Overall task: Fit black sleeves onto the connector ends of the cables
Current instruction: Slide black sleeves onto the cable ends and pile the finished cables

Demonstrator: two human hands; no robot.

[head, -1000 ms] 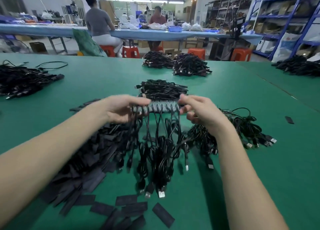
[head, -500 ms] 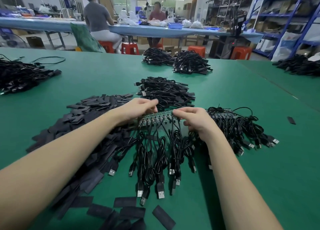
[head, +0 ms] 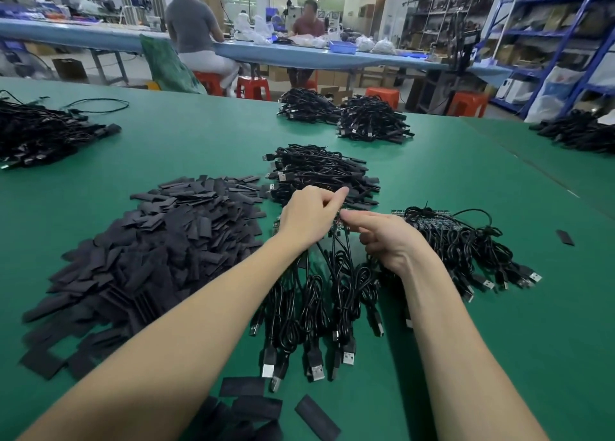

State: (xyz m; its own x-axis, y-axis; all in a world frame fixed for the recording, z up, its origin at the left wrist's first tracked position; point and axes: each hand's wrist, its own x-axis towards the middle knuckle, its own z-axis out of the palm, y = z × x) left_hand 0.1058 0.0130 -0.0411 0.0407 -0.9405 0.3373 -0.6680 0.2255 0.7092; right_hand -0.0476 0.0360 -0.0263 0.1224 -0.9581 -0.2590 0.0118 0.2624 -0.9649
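Two hands meet over a strip of small circuit boards at the middle of the green table. The left hand has its fingers curled, pinching at the strip's far edge; the right hand pinches the strip from the other side with thumb and forefinger, its other fingers folded under. Black cables hang from the strip toward the person, their USB plugs lying on the table. Just left of the left forearm sits a broad heap of flat black sleeves, with a few loose ones near the bottom edge. Right of the right hand lies another cable bundle. Behind the hands rests a pile of cables with sleeves on.
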